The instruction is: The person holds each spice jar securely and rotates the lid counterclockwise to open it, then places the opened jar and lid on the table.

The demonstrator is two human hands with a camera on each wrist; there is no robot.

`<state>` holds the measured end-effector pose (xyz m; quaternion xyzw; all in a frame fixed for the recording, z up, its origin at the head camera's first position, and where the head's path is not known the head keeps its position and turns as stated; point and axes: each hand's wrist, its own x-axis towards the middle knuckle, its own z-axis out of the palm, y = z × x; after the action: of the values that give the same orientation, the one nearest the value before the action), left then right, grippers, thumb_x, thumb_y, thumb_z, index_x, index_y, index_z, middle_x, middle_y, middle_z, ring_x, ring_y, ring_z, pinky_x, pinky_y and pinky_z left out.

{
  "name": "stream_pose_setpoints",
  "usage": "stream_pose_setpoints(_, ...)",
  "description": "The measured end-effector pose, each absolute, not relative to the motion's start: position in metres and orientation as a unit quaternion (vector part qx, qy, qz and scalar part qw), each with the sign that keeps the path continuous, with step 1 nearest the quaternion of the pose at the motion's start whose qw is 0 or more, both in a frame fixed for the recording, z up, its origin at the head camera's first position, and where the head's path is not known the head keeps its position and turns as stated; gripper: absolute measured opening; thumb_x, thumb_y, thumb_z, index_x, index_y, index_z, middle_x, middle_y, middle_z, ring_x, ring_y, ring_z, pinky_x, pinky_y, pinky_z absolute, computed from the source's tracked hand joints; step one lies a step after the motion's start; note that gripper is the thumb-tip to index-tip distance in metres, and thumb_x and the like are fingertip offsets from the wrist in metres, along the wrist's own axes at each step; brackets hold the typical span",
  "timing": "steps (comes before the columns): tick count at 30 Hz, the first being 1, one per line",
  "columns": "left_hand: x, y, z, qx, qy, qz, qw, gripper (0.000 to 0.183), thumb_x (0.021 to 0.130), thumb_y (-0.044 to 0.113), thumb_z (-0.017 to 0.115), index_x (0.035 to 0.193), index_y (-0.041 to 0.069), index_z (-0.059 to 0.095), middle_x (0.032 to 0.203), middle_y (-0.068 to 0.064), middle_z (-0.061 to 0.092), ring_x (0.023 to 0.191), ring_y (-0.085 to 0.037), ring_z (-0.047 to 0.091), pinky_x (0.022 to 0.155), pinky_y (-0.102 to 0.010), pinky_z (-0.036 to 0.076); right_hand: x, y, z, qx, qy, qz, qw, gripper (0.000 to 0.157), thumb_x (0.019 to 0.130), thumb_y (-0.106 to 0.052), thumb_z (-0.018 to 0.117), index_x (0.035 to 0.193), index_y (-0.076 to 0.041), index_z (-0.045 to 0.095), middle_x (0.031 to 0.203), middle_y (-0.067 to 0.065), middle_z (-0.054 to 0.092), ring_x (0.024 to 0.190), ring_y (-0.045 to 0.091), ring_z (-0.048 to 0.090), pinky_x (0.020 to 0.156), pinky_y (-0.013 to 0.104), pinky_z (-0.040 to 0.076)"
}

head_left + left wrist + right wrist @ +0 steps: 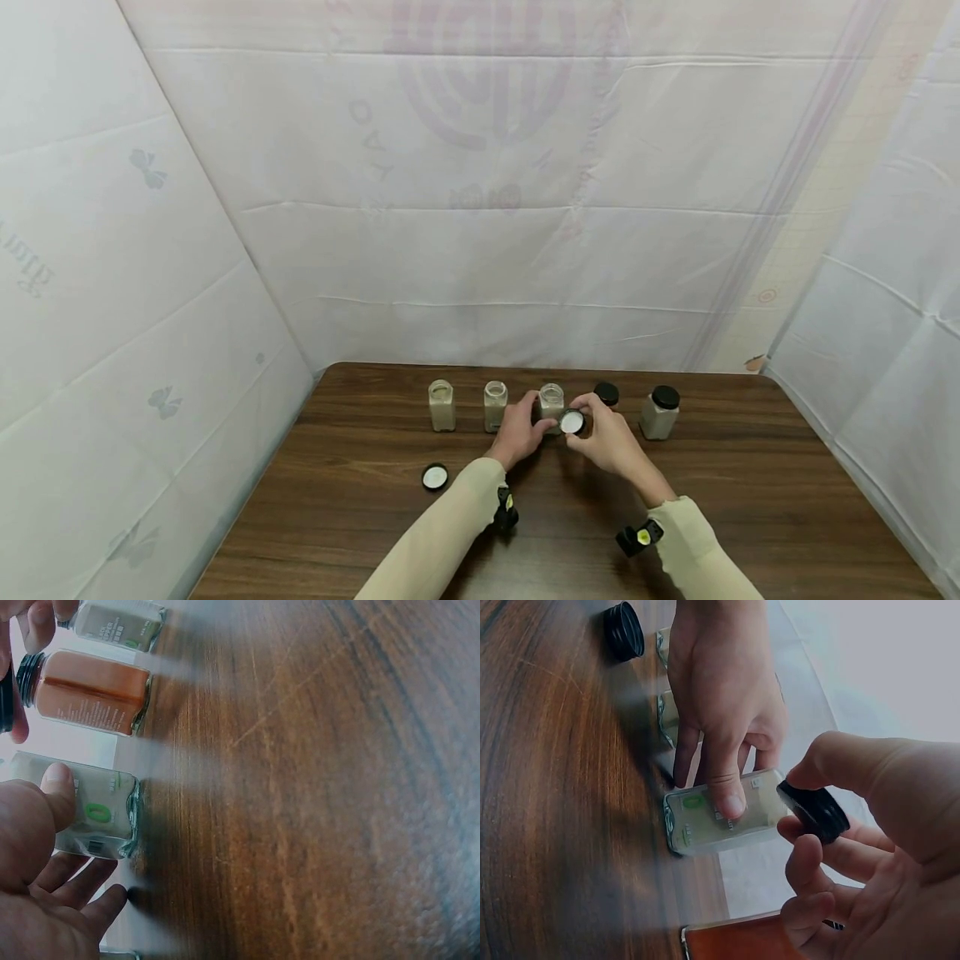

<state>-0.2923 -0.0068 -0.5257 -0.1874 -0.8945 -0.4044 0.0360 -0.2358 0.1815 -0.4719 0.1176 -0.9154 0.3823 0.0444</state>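
My left hand (517, 435) holds the middle glass spice jar (551, 395), thumb on its front face and fingers round the far side. This jar stands upright on the table, its mouth uncovered and pale powder inside. Just right of its neck, my right hand (609, 442) pinches a black screw lid (572, 422) between thumb and fingers. The lid is tilted so its white inner side faces the head camera. In the right wrist view, the lid (819, 814) is off the jar (724, 811), close by its top end.
Two uncovered jars, one at far left (442, 408) and another jar (495, 402), stand left of my hands. A loose black lid (435, 477) lies on the wooden table (337, 517). To the right stand an orange-brown jar (94, 691) and a pale jar (660, 419), both black-lidded.
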Motion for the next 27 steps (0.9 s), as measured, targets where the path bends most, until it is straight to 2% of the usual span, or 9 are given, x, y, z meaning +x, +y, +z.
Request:
stream_pose_setpoints(4,-0.2920,-0.0069,-0.5250,-0.191,-0.895,-0.400,0.044,0.049,0.099,0.026,0.071,0.139,0.002,0.055,0.119,-0.017,0.069,0.110,-0.031,0.068,0.091,-0.045,0.055,-0.2356,0.1827,-0.4736,0.128,-0.915,0.381,0.039,0.045,0.089,-0.007,0.078,0.126,-0.008,0.054,0.132,0.022,0.066,0.104,0.029,0.068,0.084,0.047,0.054)
stream_pose_setpoints(8,-0.2921,-0.0071,-0.5249,-0.195,-0.895,-0.398,0.046,0.048,0.099,0.025,0.072,0.138,0.002,0.055,0.117,-0.017,0.070,0.108,-0.031,0.068,0.089,-0.046,0.055,-0.2356,0.1840,-0.4740,0.142,-0.918,0.369,0.037,0.045,0.091,-0.009,0.078,0.131,-0.007,0.058,0.131,0.016,0.067,0.092,0.022,0.065,0.078,0.041,0.052)
stream_pose_setpoints(11,-0.2922,-0.0072,-0.5248,-0.192,-0.896,-0.398,0.041,0.048,0.100,0.026,0.071,0.139,0.002,0.055,0.119,-0.016,0.070,0.110,-0.031,0.067,0.091,-0.046,0.055,-0.2360,0.1845,-0.4735,0.146,-0.921,0.359,0.030,0.041,0.091,-0.012,0.079,0.129,-0.009,0.062,0.113,0.007,0.070,0.074,0.016,0.054,0.068,0.035,0.046)
stream_pose_setpoints(13,-0.2922,-0.0072,-0.5246,-0.192,-0.896,-0.397,0.043,0.048,0.100,0.026,0.070,0.139,0.002,0.055,0.120,-0.017,0.069,0.112,-0.032,0.067,0.093,-0.046,0.054,-0.2362,0.1845,-0.4732,0.148,-0.924,0.352,0.028,0.040,0.091,-0.013,0.080,0.128,-0.009,0.065,0.102,0.002,0.066,0.070,0.014,0.049,0.065,0.033,0.043)
stream_pose_setpoints(15,-0.2919,-0.0073,-0.5242,-0.189,-0.897,-0.397,0.038,0.049,0.100,0.027,0.069,0.141,0.003,0.054,0.122,-0.016,0.069,0.114,-0.031,0.066,0.094,-0.046,0.054,-0.2364,0.1845,-0.4734,0.150,-0.926,0.344,0.030,0.041,0.090,-0.014,0.081,0.127,-0.009,0.067,0.096,0.000,0.062,0.070,0.014,0.047,0.064,0.032,0.041)
stream_pose_setpoints(21,-0.2911,-0.0079,-0.5223,-0.187,-0.900,-0.393,0.027,0.049,0.100,0.028,0.070,0.140,0.005,0.055,0.119,-0.013,0.070,0.112,-0.029,0.067,0.093,-0.045,0.054,-0.2362,0.1846,-0.4756,0.146,-0.930,0.334,0.032,0.042,0.085,-0.013,0.085,0.124,-0.009,0.070,0.099,-0.001,0.060,0.074,0.014,0.048,0.065,0.032,0.042)
stream_pose_setpoints(27,-0.2919,-0.0072,-0.5207,-0.191,-0.897,-0.398,0.022,0.043,0.101,0.027,0.069,0.137,0.007,0.056,0.112,-0.008,0.070,0.106,-0.025,0.068,0.091,-0.043,0.055,-0.2373,0.1841,-0.4764,0.144,-0.930,0.337,0.031,0.042,0.084,-0.011,0.086,0.123,-0.010,0.070,0.094,-0.001,0.059,0.074,0.015,0.048,0.066,0.034,0.041)
